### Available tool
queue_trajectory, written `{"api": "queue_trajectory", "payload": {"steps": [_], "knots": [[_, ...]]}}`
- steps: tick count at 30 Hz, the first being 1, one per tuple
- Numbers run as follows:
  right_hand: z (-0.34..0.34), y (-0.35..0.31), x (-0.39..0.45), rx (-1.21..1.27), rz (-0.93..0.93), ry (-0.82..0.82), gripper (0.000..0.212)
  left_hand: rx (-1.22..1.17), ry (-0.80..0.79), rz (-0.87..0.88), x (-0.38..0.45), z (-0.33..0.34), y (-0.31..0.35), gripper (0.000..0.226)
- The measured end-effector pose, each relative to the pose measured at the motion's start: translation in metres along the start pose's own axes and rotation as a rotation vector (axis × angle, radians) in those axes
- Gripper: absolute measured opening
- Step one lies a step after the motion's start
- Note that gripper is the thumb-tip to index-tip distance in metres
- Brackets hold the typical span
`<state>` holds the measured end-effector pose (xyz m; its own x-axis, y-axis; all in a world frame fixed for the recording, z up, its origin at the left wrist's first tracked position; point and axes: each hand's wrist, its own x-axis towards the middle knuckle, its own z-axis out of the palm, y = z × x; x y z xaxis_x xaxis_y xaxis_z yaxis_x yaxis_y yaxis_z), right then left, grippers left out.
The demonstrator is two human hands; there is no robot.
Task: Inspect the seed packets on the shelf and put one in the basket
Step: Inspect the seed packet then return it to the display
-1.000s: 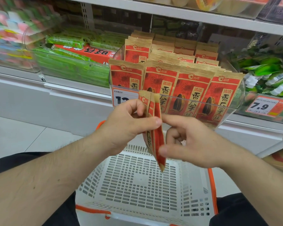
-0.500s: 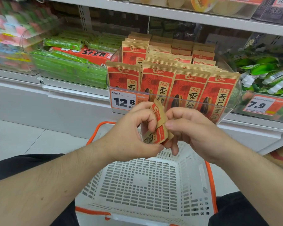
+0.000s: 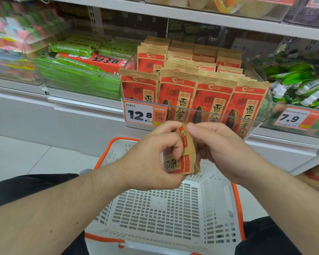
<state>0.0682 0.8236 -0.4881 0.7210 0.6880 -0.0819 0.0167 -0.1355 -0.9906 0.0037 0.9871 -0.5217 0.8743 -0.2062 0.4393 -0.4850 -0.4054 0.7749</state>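
Note:
A red and tan seed packet (image 3: 186, 150) is held edge-on between both hands above the basket. My left hand (image 3: 151, 159) pinches its lower part, thumb underneath. My right hand (image 3: 219, 150) pinches its top corner with thumb and fingers. Several matching seed packets (image 3: 210, 100) stand upright in a clear bin (image 3: 261, 124) on the shelf just behind my hands. The white slotted basket (image 3: 215, 208) with orange rim sits below my hands and holds nothing I can see.
A 12.8 price tag (image 3: 139, 115) hangs on the clear bin's front. Green snack packs (image 3: 77, 78) fill a bin to the left, green pouches (image 3: 298, 83) with a 7.9 tag lie to the right. An upper shelf edge (image 3: 191, 15) runs overhead.
The packet hung long and vertical a second ago. It has since been turned and tilted end-on, and both hands have closed in nearer to each other around it.

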Motion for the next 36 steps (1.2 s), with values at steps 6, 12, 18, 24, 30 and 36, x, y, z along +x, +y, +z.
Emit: {"api": "queue_trajectory", "payload": {"steps": [6,12,18,24,30,36], "knots": [[-0.006,0.003,0.001,-0.109,0.032,-0.011,0.058,-0.437,0.105,-0.244,0.0,0.002,-0.005,0.036],[-0.01,0.001,-0.005,-0.364,0.22,-0.149,0.065,-0.879,0.28,-0.623,0.003,-0.002,-0.003,0.036],[0.001,0.003,-0.005,-0.291,0.316,-0.125,0.057,-0.834,0.1,-0.852,0.002,-0.002,0.004,0.025],[-0.001,-0.002,-0.008,-0.237,0.329,-0.152,0.06,-0.953,0.106,-1.065,0.002,-0.005,0.005,0.028],[-0.007,-0.002,-0.009,-0.182,0.316,-0.221,0.077,-1.023,0.073,-1.256,0.003,-0.006,0.002,0.047],[-0.012,0.001,-0.009,-0.18,0.282,-0.23,0.062,-1.07,0.067,-1.324,0.004,-0.005,-0.001,0.059]]}}
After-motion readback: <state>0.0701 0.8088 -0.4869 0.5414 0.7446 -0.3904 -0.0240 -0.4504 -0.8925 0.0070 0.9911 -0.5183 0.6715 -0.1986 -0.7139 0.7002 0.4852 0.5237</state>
